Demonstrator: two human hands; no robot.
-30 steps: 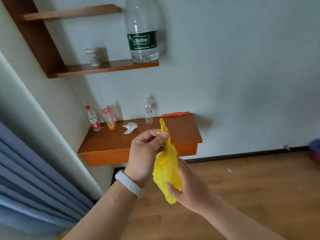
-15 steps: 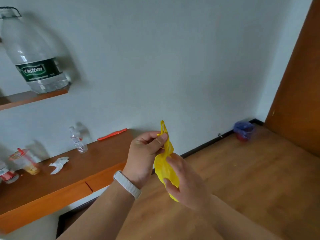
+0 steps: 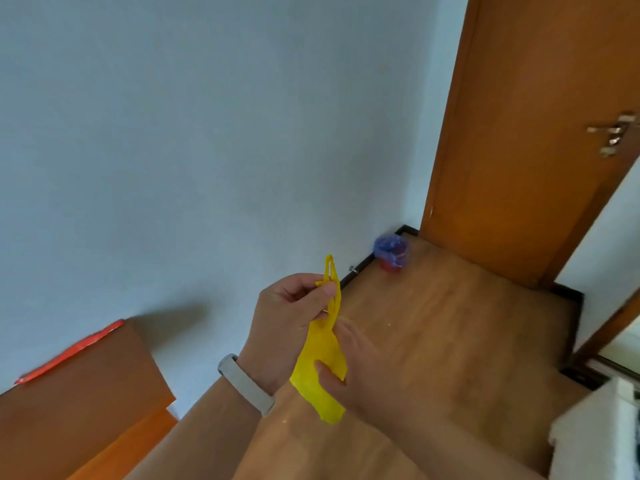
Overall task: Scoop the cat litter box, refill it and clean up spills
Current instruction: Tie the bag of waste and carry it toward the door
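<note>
Just below the middle of the frame, a person's left hand [image 3: 291, 323], a pale band [image 3: 246, 384] round its wrist, pinches the neck of a yellow plastic bag [image 3: 320, 348] between thumb and curled fingers. The right hand [image 3: 356, 362], blurred, grips the bag lower down, its thumb laid across the front of the plastic and the palm and fingers behind it.

The bag hangs in the air between the two hands, above the wooden floor [image 3: 450, 323]. It is thin, crumpled and drawn out into a long narrow strip. Its two slim handle loops [image 3: 329, 268] stand up together above the left hand's pinch, and a limp, ragged end [image 3: 329, 412] trails below the right thumb. Whether anything is inside it cannot be told.

Right of centre, in the corner where the pale wall [image 3: 207, 133] meets a brown wooden door [image 3: 519, 133], a small red bin [image 3: 391, 254] lined with blue plastic stands on the floor, well apart from the hands. The door's metal handle [image 3: 613, 133] shows at the right edge. At lower left is a corner of a brown counter [image 3: 69, 410], with a long red object [image 3: 69, 351] lying on it along the wall. A white object [image 3: 595, 438], too blurred to name, fills the lower right corner.
</note>
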